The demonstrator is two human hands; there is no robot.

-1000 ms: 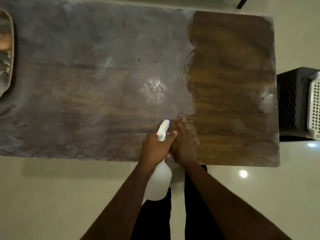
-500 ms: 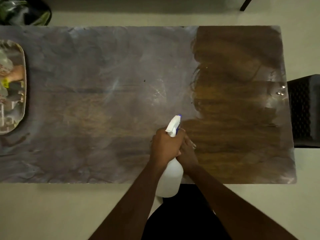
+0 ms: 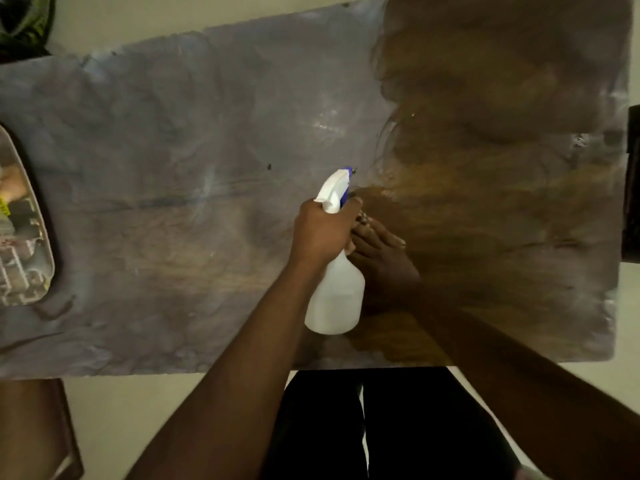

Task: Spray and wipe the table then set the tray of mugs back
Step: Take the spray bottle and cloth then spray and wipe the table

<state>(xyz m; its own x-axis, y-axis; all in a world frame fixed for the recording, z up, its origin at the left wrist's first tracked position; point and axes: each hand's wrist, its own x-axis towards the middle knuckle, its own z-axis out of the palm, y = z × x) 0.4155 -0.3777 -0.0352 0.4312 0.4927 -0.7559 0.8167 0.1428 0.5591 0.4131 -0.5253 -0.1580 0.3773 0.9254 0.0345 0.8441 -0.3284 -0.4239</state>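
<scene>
A white spray bottle with a blue-tipped nozzle is gripped at the neck by my left hand over the middle of the wooden table, nozzle facing away from me. My right hand lies flat, palm down, on the table just right of the bottle, with nothing visible under it. Right of the hands the tabletop is dark brown; left of them it is hazy grey. A shiny tray sits at the table's left end, cut off by the frame, and its contents are unclear.
A dark piece of furniture stands past the table's right end. A brown object is on the floor at lower left, and a dark green thing at upper left. My legs in black stand at the near edge.
The view has shifted closer and tilted. My left hand with the bottle has moved farther over the table, and my right hand has slid out beside it, now more visible.
</scene>
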